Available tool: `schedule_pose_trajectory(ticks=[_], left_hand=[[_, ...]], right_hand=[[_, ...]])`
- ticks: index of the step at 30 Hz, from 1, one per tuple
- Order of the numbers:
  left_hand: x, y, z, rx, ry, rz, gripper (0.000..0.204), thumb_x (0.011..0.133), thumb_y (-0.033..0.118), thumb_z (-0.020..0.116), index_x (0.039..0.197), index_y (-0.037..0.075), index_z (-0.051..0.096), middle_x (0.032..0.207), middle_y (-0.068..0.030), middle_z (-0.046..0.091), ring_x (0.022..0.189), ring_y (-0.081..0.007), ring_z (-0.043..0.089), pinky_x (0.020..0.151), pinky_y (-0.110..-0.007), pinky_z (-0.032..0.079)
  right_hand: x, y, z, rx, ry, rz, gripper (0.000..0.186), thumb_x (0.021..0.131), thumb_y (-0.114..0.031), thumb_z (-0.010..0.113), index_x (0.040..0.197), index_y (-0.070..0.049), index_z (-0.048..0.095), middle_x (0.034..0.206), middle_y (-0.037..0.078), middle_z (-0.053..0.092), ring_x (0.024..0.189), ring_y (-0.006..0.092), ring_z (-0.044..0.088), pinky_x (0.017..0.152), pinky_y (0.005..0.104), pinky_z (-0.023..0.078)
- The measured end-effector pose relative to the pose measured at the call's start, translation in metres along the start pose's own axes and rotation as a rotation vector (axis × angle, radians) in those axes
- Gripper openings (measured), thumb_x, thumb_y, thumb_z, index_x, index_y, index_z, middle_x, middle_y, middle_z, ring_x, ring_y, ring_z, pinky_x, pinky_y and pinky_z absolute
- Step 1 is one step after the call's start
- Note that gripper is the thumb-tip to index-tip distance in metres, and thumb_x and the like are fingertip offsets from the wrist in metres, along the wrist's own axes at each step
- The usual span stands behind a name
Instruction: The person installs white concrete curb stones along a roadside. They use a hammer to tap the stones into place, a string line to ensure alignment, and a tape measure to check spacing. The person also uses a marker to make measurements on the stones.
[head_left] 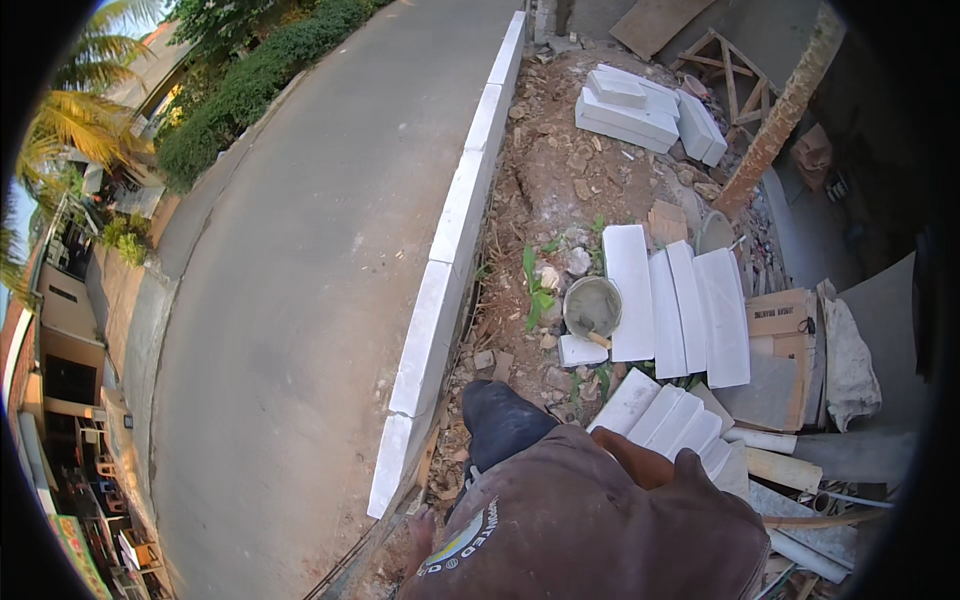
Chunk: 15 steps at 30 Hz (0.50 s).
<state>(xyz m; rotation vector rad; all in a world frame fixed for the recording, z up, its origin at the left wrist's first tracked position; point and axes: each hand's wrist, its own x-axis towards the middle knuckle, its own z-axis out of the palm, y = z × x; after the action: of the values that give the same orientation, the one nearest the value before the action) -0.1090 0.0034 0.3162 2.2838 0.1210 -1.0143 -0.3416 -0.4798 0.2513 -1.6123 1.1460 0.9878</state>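
Note:
Beside a low wall of white blocks (455,215), skin that looks like my left hand (422,525) shows at the left edge of my brown shirt. Its fingers are too small and partly hidden to read. My bent right forearm (640,460) shows next to a stack of white blocks (672,420); my right hand itself is out of sight. A round bucket (592,306) with grey mortar stands ahead, apart from my hands. The wooden handle (599,340) of some tool sticks out at its near rim. A small white block piece (582,351) lies just below the bucket.
Long white blocks (628,290) lie right of the bucket, and more blocks (625,108) are stacked farther off. A leaning tree trunk (780,115), cardboard (780,320) and pipes (780,468) are at the right. Rubble and soil (550,180) border the wall; a paved road (300,250) runs left.

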Motion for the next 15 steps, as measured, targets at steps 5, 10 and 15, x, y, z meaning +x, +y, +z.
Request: schedule_pose_trajectory(ticks=[5,10,15], left_hand=[[0.008,0.082,0.003,-0.116,-0.149,0.107,0.03,0.096,0.018,0.062,0.116,-0.003,0.066,0.087,-0.0008,0.066,0.073,-0.0096,0.058,0.065,-0.026,0.048],[0.043,0.069,0.037,-0.201,-0.423,0.189,0.031,0.1,0.023,0.059,0.12,0.0,0.066,0.094,0.0019,0.067,0.082,-0.0078,0.059,0.072,-0.025,0.05],[0.047,0.058,0.051,-0.133,-0.566,0.082,0.032,0.101,0.025,0.059,0.122,0.001,0.065,0.097,0.0017,0.067,0.085,-0.0078,0.059,0.075,-0.025,0.049]], right_hand=[[-0.006,0.054,0.07,0.391,-0.085,0.127,0.034,0.08,-0.026,0.075,0.098,0.003,0.074,0.095,0.016,0.071,0.083,0.0251,0.067,0.073,0.0441,0.056],[0.008,0.084,0.074,0.801,-0.081,0.283,0.024,0.079,-0.013,0.078,0.096,0.003,0.073,0.088,0.015,0.069,0.075,0.0246,0.065,0.064,0.0491,0.056],[-0.029,0.064,0.007,1.027,0.015,0.288,0.007,0.091,-0.011,0.053,0.087,-0.014,0.057,0.062,0.001,0.047,0.053,0.0131,0.049,0.05,0.0347,0.046]])
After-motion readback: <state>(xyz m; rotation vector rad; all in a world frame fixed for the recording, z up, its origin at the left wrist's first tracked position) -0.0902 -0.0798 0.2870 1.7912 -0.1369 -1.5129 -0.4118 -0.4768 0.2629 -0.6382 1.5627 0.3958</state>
